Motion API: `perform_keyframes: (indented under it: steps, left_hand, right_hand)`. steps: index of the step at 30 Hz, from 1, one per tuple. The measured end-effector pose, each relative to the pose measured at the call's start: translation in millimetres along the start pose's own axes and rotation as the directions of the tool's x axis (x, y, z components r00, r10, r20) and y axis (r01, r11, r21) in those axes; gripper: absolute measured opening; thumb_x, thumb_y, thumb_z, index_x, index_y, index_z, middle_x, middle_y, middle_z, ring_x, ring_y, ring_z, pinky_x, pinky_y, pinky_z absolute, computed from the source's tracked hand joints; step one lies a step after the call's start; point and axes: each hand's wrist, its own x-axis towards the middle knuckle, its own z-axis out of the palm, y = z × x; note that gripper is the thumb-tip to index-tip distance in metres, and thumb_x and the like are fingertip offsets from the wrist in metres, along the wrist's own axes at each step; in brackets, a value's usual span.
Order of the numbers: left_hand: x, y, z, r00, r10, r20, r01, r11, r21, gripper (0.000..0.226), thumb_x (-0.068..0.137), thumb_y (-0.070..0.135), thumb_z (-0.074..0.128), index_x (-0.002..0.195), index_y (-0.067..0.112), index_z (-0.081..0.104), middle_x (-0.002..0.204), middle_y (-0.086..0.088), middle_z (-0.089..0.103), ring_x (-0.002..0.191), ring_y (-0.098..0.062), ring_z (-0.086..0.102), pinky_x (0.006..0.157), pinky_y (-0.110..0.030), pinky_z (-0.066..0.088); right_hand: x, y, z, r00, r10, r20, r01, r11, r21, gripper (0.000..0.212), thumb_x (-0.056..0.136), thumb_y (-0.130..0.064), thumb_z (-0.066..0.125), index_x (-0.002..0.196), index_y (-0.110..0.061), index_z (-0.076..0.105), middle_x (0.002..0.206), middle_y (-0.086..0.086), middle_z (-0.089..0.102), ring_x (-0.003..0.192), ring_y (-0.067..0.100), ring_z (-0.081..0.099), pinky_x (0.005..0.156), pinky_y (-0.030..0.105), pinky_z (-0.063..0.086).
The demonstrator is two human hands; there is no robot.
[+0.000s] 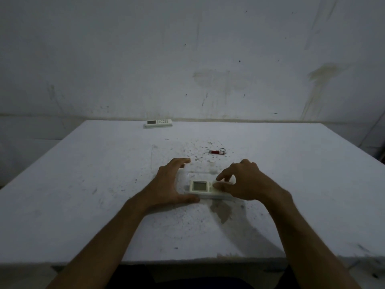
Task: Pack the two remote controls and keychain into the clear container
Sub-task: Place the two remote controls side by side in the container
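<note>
The clear container (pixel 205 182) is hard to make out: I see only faint glints of its walls between my hands, and I cannot trace its full outline. The near remote (pixel 201 187) lies screen-up inside those glints, toward the near edge of the table (pixel 83 195), but whether it rests on the container's floor or is not yet down I cannot tell. Its right end is hidden under my fingers.

My left hand (pixel 169 185) is spread wide, palm inward, thumb flat on the table at the remote's near left corner and fingers curved round the far left side, seemingly bracing the container wall. My right hand (pixel 245 182) arches from the right, thumb and forefinger pinched on the remote's right end. Both forearms reach in over the near edge.

I count two remotes: the one in my grip and the far remote (pixel 158 123) lying at the far edge, left of centre. One red keychain (pixel 217 151) with a metal ring lies right of centre, beyond my right hand and apart from it.
</note>
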Motion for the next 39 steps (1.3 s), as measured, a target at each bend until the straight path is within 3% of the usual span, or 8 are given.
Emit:
perform_keyframes:
  steps: [3,7,16,22,25,30,34,39]
  left_hand:
    - [0.7,-2.4,1.7,1.0,-0.01,0.0,0.01,1.0,0.003,0.113,0.056,0.075,0.083,0.148,0.044,0.028,0.156,0.015,0.036,0.136,-0.01,0.041,0.112,-0.044,0.041]
    - [1.8,-5.8,3.8,1.0,-0.013,-0.017,0.013,1.0,-0.001,0.112,0.055,0.077,0.083,0.147,0.047,0.029,0.155,0.017,0.038,0.135,-0.01,0.044,0.11,-0.045,0.044]
    - [0.4,-2.1,1.8,1.0,-0.029,-0.003,0.029,0.999,0.016,0.113,0.053,0.079,0.082,0.147,0.047,0.028,0.156,0.019,0.034,0.137,-0.012,0.037,0.11,-0.047,0.043]
    - [1.2,-9.3,-12.8,1.0,0.0,0.024,-0.001,0.999,0.041,0.117,0.057,0.085,0.073,0.154,0.047,0.02,0.164,0.02,0.023,0.148,-0.01,0.022,0.118,-0.043,0.023]
    - [18.6,-15.4,-26.7,0.993,-0.048,-0.106,0.042,0.997,-0.059,0.087,0.077,0.088,0.048,0.15,0.043,0.036,0.159,0.015,0.036,0.145,-0.013,0.034,0.118,-0.044,0.029]
    - [80.0,-54.3,-53.4,0.965,-0.128,-0.229,0.142,0.989,0.048,0.049,0.093,0.051,0.064,0.135,0.027,0.058,0.144,0.004,0.056,0.132,-0.017,0.051,0.108,-0.036,0.042]
    - [129.1,-90.6,-74.6,0.941,-0.208,-0.266,0.244,0.963,0.112,0.045,0.093,0.046,0.066,0.131,0.022,0.061,0.14,-0.002,0.059,0.127,-0.024,0.055,0.108,-0.039,0.041]
    - [181.5,-131.3,-89.9,0.923,-0.237,-0.302,0.317,0.914,0.254,0.058,0.092,0.045,0.067,0.141,0.017,0.052,0.149,-0.01,0.051,0.133,-0.032,0.048,0.111,-0.044,0.035]
  right_hand:
    - [4.9,-17.2,0.5,0.994,-0.097,-0.053,0.102,0.99,0.098,0.044,0.092,-0.062,0.056,0.127,-0.039,0.068,0.119,-0.012,0.073,0.116,0.015,0.058,0.109,0.046,0.034]
    - [18.4,-33.4,1.9,0.977,-0.204,0.058,0.188,0.96,0.207,0.031,0.095,-0.044,0.064,0.123,-0.034,0.073,0.117,-0.007,0.074,0.102,0.01,0.065,0.096,0.036,0.053]
    - [14.7,-9.5,-0.3,0.981,-0.187,0.054,0.166,0.95,0.263,0.026,0.092,-0.036,0.071,0.117,-0.031,0.076,0.119,-0.01,0.074,0.104,0.006,0.066,0.092,0.02,0.05]
    - [29.8,-6.4,-6.1,0.99,-0.129,-0.064,0.143,0.941,0.308,0.026,0.096,-0.04,0.063,0.115,-0.028,0.076,0.109,-0.016,0.072,0.086,-0.008,0.061,0.072,0.009,0.044]
    - [57.4,-9.0,-14.1,0.982,-0.159,-0.106,0.185,0.932,0.313,0.027,0.099,-0.038,0.06,0.118,-0.026,0.075,0.107,-0.017,0.072,0.091,0.0,0.065,0.079,0.013,0.049]
    - [136.3,-14.6,-5.6,0.985,-0.157,0.077,0.148,0.982,0.117,0.046,0.098,-0.047,0.056,0.135,-0.02,0.061,0.135,0.002,0.064,0.12,0.02,0.06,0.104,0.038,0.047]
    - [194.5,-21.4,11.0,0.987,-0.041,0.154,0.063,0.987,-0.146,0.073,0.098,-0.063,0.04,0.157,-0.022,0.031,0.165,0.008,0.03,0.151,0.03,0.028,0.122,0.05,0.017]
    - [230.0,-23.6,31.8,0.937,0.053,0.345,0.004,0.987,-0.163,0.088,0.093,-0.077,0.019,0.161,-0.024,0.003,0.17,0.009,-0.009,0.155,0.039,-0.002,0.123,0.058,0.01]
